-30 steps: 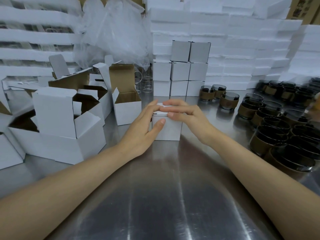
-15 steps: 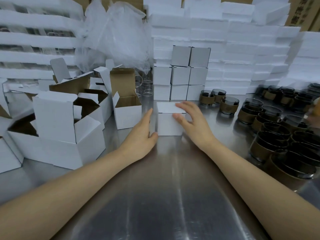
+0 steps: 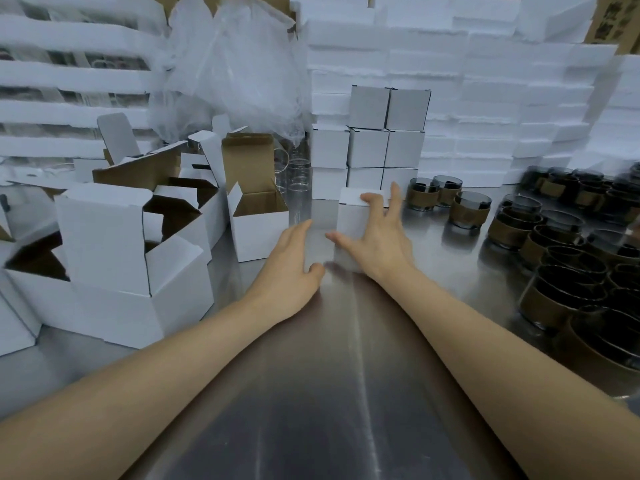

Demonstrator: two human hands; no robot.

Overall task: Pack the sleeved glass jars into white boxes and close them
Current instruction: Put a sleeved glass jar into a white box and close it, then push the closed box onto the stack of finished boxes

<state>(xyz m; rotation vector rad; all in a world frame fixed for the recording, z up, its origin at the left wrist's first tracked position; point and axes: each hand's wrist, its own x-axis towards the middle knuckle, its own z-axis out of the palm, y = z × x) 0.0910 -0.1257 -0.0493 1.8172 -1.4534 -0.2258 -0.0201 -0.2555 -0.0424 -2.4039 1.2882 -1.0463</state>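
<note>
Head view: a closed white box stands upright on the steel table, just in front of a stack of closed white boxes built three tiers high. The right hand lies against the box with its fingers spread and nearly straight: one finger rests across the top, the thumb reaches over the front face, and two fingers point up past the right edge. It presses rather than clasps. The left hand is flat and relaxed, fingers together and straight, just left of the box; motion blur hides whether its thumb touches the lower corner. To the right, sleeved glass jars of dark glass with brown bands stand in a small group near the stack, and a dense crowd of more sleeved jars fills the right side of the table. To the left, an open white box shows its brown inside with the lid flap raised, beside a heap of open boxes. Clear bare glasses stand behind it, under a crumpled plastic bag. White foam trays are piled along the back. The boxes and the sleeves are plain; the only writing is dark printed characters on a brown carton at the upper right, too cropped and blurred to read.
</note>
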